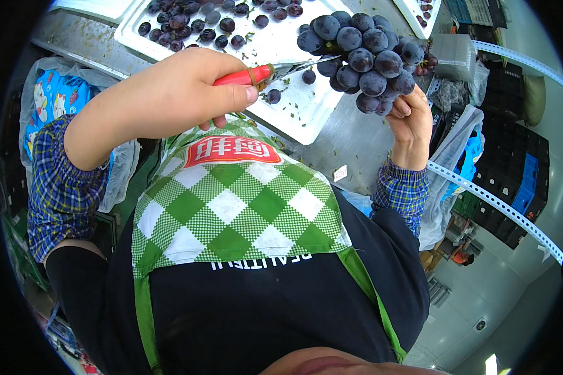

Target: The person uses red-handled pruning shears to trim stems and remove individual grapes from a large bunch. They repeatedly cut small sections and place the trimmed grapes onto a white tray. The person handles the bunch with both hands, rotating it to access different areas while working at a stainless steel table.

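My left hand (211, 89) is closed around pruning snips with red handles (244, 76). Their narrow metal blades (305, 63) reach to the left side of a bunch of dark purple grapes (368, 61); whether the tips touch a stem cannot be told. The bunch is held up by my right hand (410, 115), whose fingers are at its lower right and partly hidden behind the fruit. Below lies a white tray (305, 124) with many loose dark grapes (180, 23) at its far left and a few single ones near the blades.
The tray rests on a metal table (352, 136) with plant scraps and a small paper tag (340, 173). Another white tray (424, 23) holds reddish grapes. Stacked clear plastic boxes (452, 56) stand at right, near a perforated metal strip (497, 197). A bagged blue package (56, 98) is at left.
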Tool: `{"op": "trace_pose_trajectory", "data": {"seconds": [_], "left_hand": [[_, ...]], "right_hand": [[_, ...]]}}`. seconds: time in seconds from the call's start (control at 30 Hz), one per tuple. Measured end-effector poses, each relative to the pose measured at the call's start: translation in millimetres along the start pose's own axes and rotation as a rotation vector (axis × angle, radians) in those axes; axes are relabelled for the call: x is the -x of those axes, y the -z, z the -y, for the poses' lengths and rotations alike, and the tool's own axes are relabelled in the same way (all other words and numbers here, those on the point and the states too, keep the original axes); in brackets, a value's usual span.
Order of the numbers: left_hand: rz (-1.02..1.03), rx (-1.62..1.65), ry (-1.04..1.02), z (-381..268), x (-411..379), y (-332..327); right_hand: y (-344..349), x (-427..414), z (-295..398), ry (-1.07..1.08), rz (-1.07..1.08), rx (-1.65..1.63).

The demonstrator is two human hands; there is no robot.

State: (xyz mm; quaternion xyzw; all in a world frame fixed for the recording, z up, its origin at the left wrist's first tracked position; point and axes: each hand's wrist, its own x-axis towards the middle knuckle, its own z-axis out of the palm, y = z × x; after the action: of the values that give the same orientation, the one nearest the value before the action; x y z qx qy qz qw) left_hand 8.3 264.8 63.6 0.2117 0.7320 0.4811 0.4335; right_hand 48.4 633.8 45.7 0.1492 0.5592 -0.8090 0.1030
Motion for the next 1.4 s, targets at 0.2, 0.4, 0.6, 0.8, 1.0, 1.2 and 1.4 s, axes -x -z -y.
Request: {"op": "trace_pose_trajectory", "data": {"seconds": [0.2, 0.4, 0.6, 0.8, 1.0, 1.2, 1.4], "left_hand": [[0.175, 0.19, 0.059, 2.9, -1.8, 6.7], [0.302, 0.202, 0.14, 5.4, 2.9, 13.2], [0.204, 0.309, 0.086, 17.2, 5.8, 10.5], [0.157, 0.479, 0.031, 26.3, 0.7, 0.4], [0.149, 0.413, -0.024, 22.8, -5.1, 1.2], [0.079, 0.377, -0.041, 35.5, 1.4, 0.8], [-0.296, -0.268, 0.038, 64.8, 4.6, 6.9]], "right_hand": [[5.2, -2.0, 2.0, 0.023, -0.03, 0.039], [5.7, -2.3, 2.5, 0.024, -0.032, 0.019], [11.5, -4.7, 0.7, -0.004, 0.022, -0.104], [-4.2, -2.1, 5.3, -0.055, -0.127, -0.154], [4.2, -1.4, 4.0, -0.053, -0.094, -0.214], [8.3, -2.2, 3.9, 0.009, -0.057, -0.063], [-3.5, -0.9, 6.3, 0.065, -0.151, 0.215]]}}
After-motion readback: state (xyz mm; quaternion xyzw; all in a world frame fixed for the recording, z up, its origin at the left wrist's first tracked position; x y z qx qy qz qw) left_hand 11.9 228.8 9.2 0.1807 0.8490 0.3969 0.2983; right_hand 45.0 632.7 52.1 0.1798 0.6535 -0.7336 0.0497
